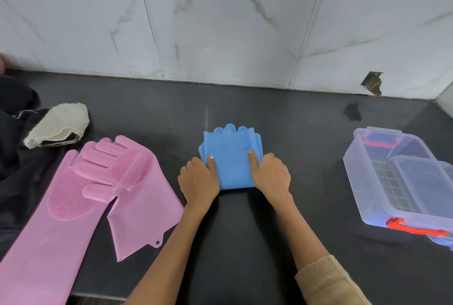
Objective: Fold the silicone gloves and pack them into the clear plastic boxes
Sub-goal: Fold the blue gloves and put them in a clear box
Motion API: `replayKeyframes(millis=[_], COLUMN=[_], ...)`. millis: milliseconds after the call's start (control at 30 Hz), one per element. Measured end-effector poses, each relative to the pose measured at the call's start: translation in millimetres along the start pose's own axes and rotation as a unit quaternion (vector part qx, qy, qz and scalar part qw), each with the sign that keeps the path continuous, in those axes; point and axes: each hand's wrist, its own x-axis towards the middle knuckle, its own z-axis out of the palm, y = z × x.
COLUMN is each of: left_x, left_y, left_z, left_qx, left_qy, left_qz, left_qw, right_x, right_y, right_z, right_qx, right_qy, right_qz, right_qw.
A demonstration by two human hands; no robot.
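Pinching the folded blue gloves (231, 157) at both near corners — left hand (199, 179) with thumb flat on top and the other fingers curled round the left edge, right hand (270, 174) likewise, thumb pressed on the upper face, fingers tucked at the right edge. Lying centre on the dark countertop (306, 133), folded into a compact rectangle, scalloped cuff edges pointing toward the marble-tiled wall (220, 22). Bare forearms running back toward the camera, a tan knitted sleeve (328, 280) pushed up on the right one. Spread flat to the left, well apart from the blue stack, the pink gloves (98, 187) — one bristled palm up, overlapping the other. Beyond those, a cream cloth (61, 121) draped over a phone, beside dark fabric (14, 133). Standing off to the right, lidless, the clear plastic boxes (402, 177) with red handles, a smaller one nested inside the larger.
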Motion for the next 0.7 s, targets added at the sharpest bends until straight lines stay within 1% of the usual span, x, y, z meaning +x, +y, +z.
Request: replayKeyframes(millis=[133, 200, 267, 333, 400, 500, 600, 633, 700], left_x=[-4.1, -1.7, 2.7, 6.8, 8.5, 5.9, 3.1, 2.5, 0.5], left_y=[0.9, 2.7, 4.0, 3.7, 2.8, 0.9, -0.8, -0.6, 1.3], left_z=[-4.9, -7.4, -9.6, -10.2, -10.4, -11.0, -11.7, -13.1, -17.5], left_qx=[-0.086, -0.103, -0.112, -0.139, -0.197, -0.269, -0.378, -0.42, -0.506], left_qy=[-0.006, -0.025, -0.061, -0.097, -0.121, -0.14, -0.137, -0.142, -0.166], left_qz=[-0.007, -0.033, -0.063, -0.086, -0.107, -0.118, -0.112, -0.116, -0.135], left_qw=[0.996, 0.994, 0.99, 0.982, 0.967, 0.946, 0.909, 0.889, 0.836], right_x=[-1.1, -1.6, -2.1, -4.7, -8.4, -13.4, -17.5, -18.7, -21.1], right_y=[0.3, -0.7, -1.1, 0.7, 4.3, 6.3, 2.1, 0.6, -0.1], right_z=[-2.7, -4.1, -5.7, -5.1, -1.3, 3.6, 3.4, 2.6, 0.1], right_qx=[0.046, 0.126, 0.226, 0.284, 0.324, 0.367, 0.421, 0.434, 0.458], right_qy=[-0.033, -0.061, -0.101, -0.124, -0.13, -0.111, -0.106, -0.103, -0.088], right_qz=[-0.026, -0.036, -0.032, -0.02, 0.005, 0.031, 0.04, 0.042, 0.051], right_qw=[0.998, 0.99, 0.968, 0.951, 0.937, 0.923, 0.9, 0.894, 0.883])
